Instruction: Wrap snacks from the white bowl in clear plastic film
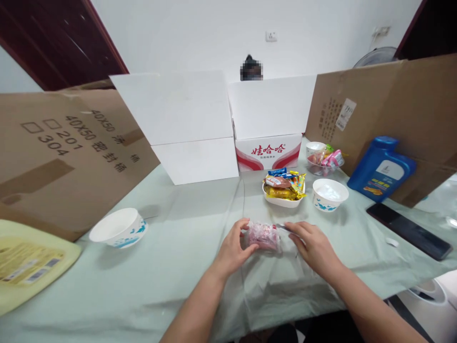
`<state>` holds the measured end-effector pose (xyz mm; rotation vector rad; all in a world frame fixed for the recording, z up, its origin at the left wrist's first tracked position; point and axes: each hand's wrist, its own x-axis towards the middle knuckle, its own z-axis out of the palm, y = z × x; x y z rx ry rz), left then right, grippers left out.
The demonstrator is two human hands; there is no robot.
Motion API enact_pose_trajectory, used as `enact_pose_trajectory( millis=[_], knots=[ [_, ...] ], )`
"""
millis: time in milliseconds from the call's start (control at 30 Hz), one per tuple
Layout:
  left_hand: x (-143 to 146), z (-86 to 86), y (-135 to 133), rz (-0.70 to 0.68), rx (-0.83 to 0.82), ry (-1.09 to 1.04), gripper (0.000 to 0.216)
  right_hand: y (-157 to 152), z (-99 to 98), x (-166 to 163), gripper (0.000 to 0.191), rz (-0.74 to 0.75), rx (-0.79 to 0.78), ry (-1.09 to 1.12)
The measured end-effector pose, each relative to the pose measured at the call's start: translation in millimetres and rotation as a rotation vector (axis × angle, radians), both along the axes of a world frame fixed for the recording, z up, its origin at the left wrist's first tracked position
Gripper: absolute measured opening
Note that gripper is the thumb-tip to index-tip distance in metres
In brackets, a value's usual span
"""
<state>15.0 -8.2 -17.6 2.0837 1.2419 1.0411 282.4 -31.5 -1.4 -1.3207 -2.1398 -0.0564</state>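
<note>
Both hands are down on the pale green tablecloth (150, 286), and between them sits a small pink-and-white packet (263, 236) inside a clear plastic bag (271, 271). The left hand (233, 250) curls its fingers round the packet's left end, thumb and fingertips closed on it; the right hand (312, 245) lies flatter, fingers pinched at the packet's right end where a thin clear strip pokes out. Just beyond the hands, a white dish of wrapped snacks (283, 188), with a blue-patterned paper bowl (330, 194) beside it to the right, and a further bowl of sweets (323, 157) behind. Off to the right, a black phone (409, 231) lies flat and a blue jug (382, 169) leans against cardboard (392, 105). Far out to the left, another paper bowl (118, 227) by a big carton (60, 152). White boxes (185, 124) wall off the back. Open cloth lies left of the left hand; the table's near edge runs just under the forearms.
</note>
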Motion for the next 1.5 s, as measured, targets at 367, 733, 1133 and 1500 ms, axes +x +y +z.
enact_pose_trajectory(
  millis=[367, 733, 1133, 1500],
  knots=[
    [-0.4, 1.7, -2.5, 0.004, 0.010, 0.017, 0.026, 31.4, 20.5, 15.5, 0.029, -0.011, -0.327, -0.316],
    [-14.1, -1.2, 1.6, 0.418, 0.004, -0.456, 0.034, 21.6, -7.8, -24.7, 0.059, 0.155, -0.079, 0.174],
    [-16.1, 36.7, -21.1, -0.079, 0.402, 0.342, 0.021, -0.8, 45.5, -0.8, 0.033, 0.576, -0.236, 0.194],
    [-10.9, 34.9, -42.7, 0.023, 0.144, 0.645, 0.023, -1.4, 28.2, -9.9, 0.026, 0.197, -0.483, -0.242]
  ],
)
